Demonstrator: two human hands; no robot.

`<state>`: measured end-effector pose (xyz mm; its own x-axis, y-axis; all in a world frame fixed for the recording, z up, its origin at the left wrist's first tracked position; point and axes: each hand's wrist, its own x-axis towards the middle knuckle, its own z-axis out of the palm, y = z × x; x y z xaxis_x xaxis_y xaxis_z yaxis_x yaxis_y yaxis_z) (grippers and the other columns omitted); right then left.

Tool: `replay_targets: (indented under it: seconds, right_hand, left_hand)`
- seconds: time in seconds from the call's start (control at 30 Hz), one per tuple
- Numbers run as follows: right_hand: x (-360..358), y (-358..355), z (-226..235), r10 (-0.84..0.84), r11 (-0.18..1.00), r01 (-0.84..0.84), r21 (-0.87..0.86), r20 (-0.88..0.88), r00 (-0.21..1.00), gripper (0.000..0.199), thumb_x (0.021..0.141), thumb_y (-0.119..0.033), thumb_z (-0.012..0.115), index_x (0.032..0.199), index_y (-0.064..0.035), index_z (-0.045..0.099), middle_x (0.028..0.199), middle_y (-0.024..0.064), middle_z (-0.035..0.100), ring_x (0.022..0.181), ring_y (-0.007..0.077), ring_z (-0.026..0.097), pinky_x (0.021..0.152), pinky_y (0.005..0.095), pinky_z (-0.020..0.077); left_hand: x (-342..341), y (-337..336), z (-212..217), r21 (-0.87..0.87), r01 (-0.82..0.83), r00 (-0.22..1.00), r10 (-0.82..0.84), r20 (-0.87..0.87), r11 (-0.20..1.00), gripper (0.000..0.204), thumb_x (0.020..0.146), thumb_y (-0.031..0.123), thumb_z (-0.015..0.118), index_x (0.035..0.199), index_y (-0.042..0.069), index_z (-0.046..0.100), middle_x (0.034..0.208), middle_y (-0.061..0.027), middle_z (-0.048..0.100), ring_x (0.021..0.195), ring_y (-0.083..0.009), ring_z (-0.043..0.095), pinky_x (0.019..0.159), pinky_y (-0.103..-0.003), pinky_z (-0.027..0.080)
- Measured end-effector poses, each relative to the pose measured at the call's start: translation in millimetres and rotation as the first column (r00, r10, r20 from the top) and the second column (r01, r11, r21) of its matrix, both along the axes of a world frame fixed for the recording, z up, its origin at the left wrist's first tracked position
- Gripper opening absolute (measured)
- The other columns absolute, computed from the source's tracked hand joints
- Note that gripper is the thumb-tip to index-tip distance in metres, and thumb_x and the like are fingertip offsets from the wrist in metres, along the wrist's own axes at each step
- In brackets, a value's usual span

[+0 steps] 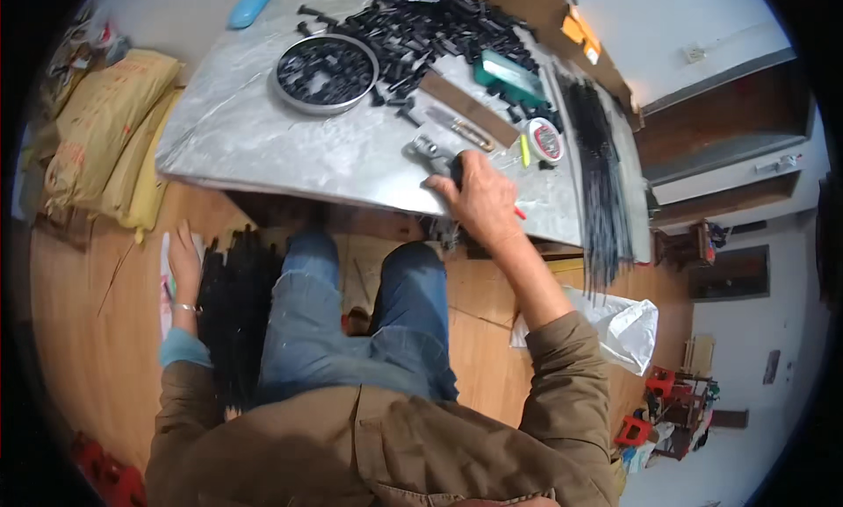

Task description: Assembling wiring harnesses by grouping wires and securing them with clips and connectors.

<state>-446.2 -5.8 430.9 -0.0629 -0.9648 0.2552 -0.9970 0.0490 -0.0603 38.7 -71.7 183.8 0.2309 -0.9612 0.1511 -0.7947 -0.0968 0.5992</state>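
My right hand [483,198] is closed around the dark handle of a hand tool with a shiny metal head [428,147], at the front of the grey table [228,151]. The tool's exact kind is not clear. Down to the left, my left hand [183,259] hangs with straight fingers beside a thick bundle of long black strips [237,318]. It is next to a white printed bag or sheet [165,283], and I cannot tell whether it touches either. A round metal tin [325,75] full of small black parts stands on the table, with a heap of black plastic pieces [430,24] behind it.
Near the tool lie a utility knife [461,128], a brown strip [470,107], a round white tub [543,141] and a green box [511,77]. Long black strips [597,182] overhang the right edge. Yellow sacks [105,138] stand left; a white plastic bag [619,327] lies right.
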Motion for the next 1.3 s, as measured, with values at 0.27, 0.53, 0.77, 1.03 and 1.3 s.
replay_targets:
  seconds: [0.27,0.53,0.77,1.03,1.3]
  right_hand:
    - [-45,-4,-5,0.001,0.945,-0.002,-0.328,-0.003,1.000,0.024,0.079,-0.022,0.070,0.092,-0.0041,0.062,0.088,0.0128,0.061,0.084,0.0318,0.059,0.074,0.0410,0.0477]
    - [-263,-23,-2,-0.687,0.727,0.643,-0.243,-0.271,0.674,0.036,0.081,-0.036,0.068,0.095,-0.0028,0.064,0.095,0.0172,0.065,0.091,0.0327,0.063,0.078,0.0410,0.0490]
    - [-326,-27,19,-0.788,0.585,0.789,0.186,-0.096,0.608,0.048,0.077,-0.042,0.066,0.097,0.0016,0.070,0.098,0.0244,0.067,0.098,0.0387,0.064,0.086,0.0424,0.0486]
    - [-311,-27,31,-0.752,0.644,0.762,-0.060,-0.230,0.618,0.032,0.082,-0.030,0.060,0.099,-0.0034,0.063,0.103,0.0216,0.066,0.097,0.0397,0.062,0.083,0.0493,0.0486]
    - [-339,-7,32,-0.713,0.689,0.724,-0.032,0.148,0.686,0.036,0.083,-0.030,0.062,0.100,0.0016,0.062,0.099,0.0231,0.066,0.097,0.0399,0.062,0.083,0.0478,0.0475]
  left_hand:
    - [-25,83,-150,0.341,-0.107,0.986,0.143,-0.083,0.934,0.038,0.100,0.033,0.043,0.107,-0.003,0.050,0.097,-0.0315,0.061,0.091,-0.0503,0.056,0.075,-0.052,0.043]
    - [8,71,-252,0.377,-0.158,0.985,0.173,-0.005,0.913,0.036,0.100,0.027,0.043,0.118,-0.003,0.048,0.111,-0.0313,0.057,0.104,-0.0479,0.053,0.081,-0.052,0.044]
    - [-7,69,-247,0.627,-0.277,0.957,0.149,0.249,0.728,0.060,0.089,0.044,0.056,0.130,0.002,0.046,0.117,-0.0353,0.050,0.105,-0.0508,0.052,0.087,-0.053,0.045]
    - [-23,53,-231,0.397,0.147,0.988,-0.112,-0.109,0.906,0.034,0.090,0.033,0.056,0.098,0.001,0.066,0.086,-0.0218,0.067,0.091,-0.0413,0.063,0.077,-0.045,0.048]
    - [-91,49,-110,0.457,0.380,0.836,-0.087,-0.542,0.804,0.031,0.090,0.026,0.061,0.100,-0.002,0.066,0.080,-0.0095,0.067,0.065,-0.0197,0.062,0.061,-0.034,0.049]
